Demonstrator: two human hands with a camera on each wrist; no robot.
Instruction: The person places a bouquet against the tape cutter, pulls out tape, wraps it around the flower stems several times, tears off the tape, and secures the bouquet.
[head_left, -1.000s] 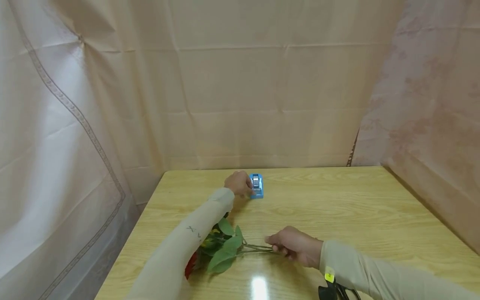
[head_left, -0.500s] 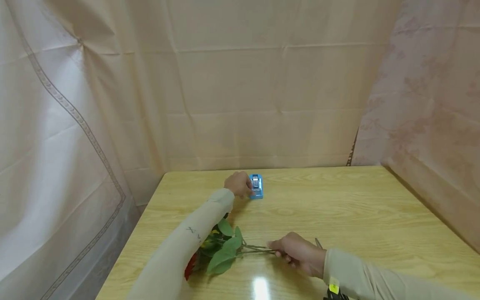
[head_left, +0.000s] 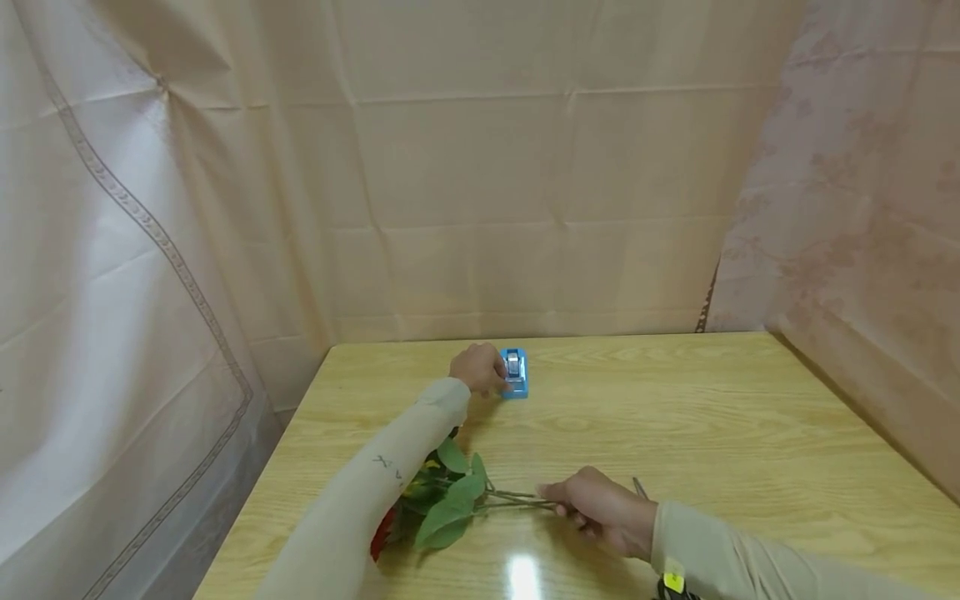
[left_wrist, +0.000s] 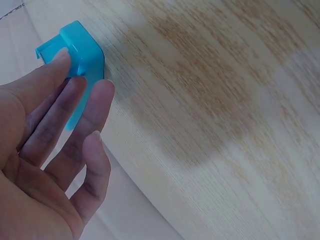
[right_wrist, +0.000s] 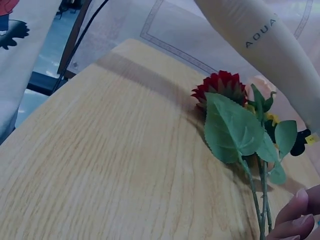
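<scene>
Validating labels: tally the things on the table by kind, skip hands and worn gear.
Tape dispenser: 1
Flower bunch: 1
Thin grey item, mostly hidden, can't identify: 1
Total: 3

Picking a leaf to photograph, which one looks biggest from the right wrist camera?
The broad green leaf below the red flower; the other leaves, to its right, look smaller.

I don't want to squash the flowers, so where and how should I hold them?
Probably pinch the bare stems, coming from the right: they're thin, close together and point right, away from the leaves and the red flower. The right hand holds them there.
</scene>
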